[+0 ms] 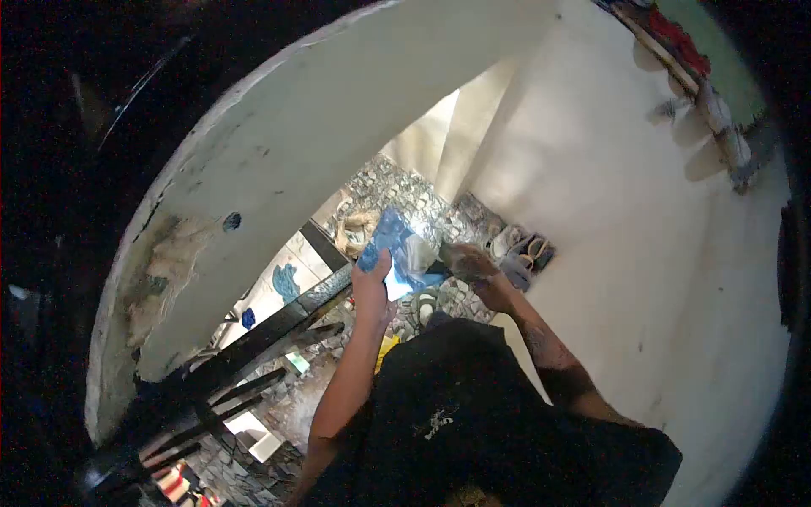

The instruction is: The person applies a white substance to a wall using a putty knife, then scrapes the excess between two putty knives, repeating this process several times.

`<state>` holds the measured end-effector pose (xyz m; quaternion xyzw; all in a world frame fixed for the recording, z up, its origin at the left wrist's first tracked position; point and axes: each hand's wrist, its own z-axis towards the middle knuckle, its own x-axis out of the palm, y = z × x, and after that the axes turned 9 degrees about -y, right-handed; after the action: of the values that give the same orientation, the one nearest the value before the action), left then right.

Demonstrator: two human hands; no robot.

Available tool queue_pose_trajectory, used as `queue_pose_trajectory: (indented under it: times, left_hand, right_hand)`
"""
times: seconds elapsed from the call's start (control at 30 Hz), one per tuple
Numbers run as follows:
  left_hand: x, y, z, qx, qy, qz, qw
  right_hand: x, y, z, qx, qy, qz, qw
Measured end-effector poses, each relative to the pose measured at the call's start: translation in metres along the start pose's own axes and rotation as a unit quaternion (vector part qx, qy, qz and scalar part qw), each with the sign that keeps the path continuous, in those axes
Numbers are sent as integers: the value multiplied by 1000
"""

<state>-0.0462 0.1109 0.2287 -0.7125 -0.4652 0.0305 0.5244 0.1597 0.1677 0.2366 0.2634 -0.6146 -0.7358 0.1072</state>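
In the head view, my left hand (372,287) is closed around a crumpled blue and white item (394,243), with the thumb lying over its near side. It looks like thin cloth or plastic, but its exact kind cannot be made out. A bright white patch shows beside the thumb. To the right, my right hand (475,265) is close to the item's right edge. That hand is dark and smeared by motion, so its fingers and anything in them cannot be told.
Several shoes (525,256) stand on the stone-patterned floor (412,188) by the white wall (608,211). A beige cloth (355,231) lies beyond my left hand. Dark bars (249,389) run at lower left. Past a threshold lies a teal cloth (285,283). A shelf (676,59) holds things at upper right.
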Motion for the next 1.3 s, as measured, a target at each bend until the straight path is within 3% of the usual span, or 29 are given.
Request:
queue_pose_trajectory:
  times: [0.07,0.17,0.23,0.33,0.47,0.57,0.6,0.73,0.8,0.87,0.93,1.0,1.03,1.1,1.17,1.23,1.3]
  left_hand:
    - [0,-4,2,6,19,7,1000]
    - [-2,-3,5,-10,28,-7,1000]
    - [1,-9,-3,-32,27,-13,999]
    - [5,-29,-15,27,9,15,999]
    - [-5,-10,-15,62,-92,14,994]
    - [-5,12,-11,120,-159,84,976]
    - [-4,17,-12,146,-158,101,971]
    - [1,17,-24,202,-116,153,960]
    - [5,14,-27,217,-151,166,950]
    - [10,3,-30,239,-156,159,945]
    - [-3,3,-23,237,-134,166,948]
    - [-12,8,-12,229,-130,169,950]
    - [-14,15,-10,235,-156,225,933]
    - [-15,25,-9,246,-204,334,887]
    - [-25,30,-1,246,-149,275,917]
    - [-31,22,1,252,-121,243,929]
    - [-30,9,-6,201,-119,180,956]
  right_hand:
    - [-2,37,5,95,-19,48,994]
    - [10,22,-1,-31,4,-37,999]
    - [25,-45,-8,-94,47,-31,994]
    - [12,-63,-16,-47,28,-42,998]
    - [-1,19,-1,-61,-93,-111,988]
    - [12,78,-13,-82,-24,-278,957]
    - [23,89,-12,-130,-10,-288,949]
    - [45,50,-20,-115,55,-325,937]
    - [49,52,-24,-113,85,-352,925]
    - [32,75,-21,-50,170,-254,951]
    - [21,62,-15,-46,189,-221,956]
    - [13,60,-2,-101,110,-197,969]
    - [12,59,2,-112,75,-184,974]
    - [33,36,12,-130,117,-225,958]
    - [51,27,2,-138,106,-296,939]
    - [59,33,-2,-185,136,-273,934]
    - [44,47,-2,-101,235,-230,939]
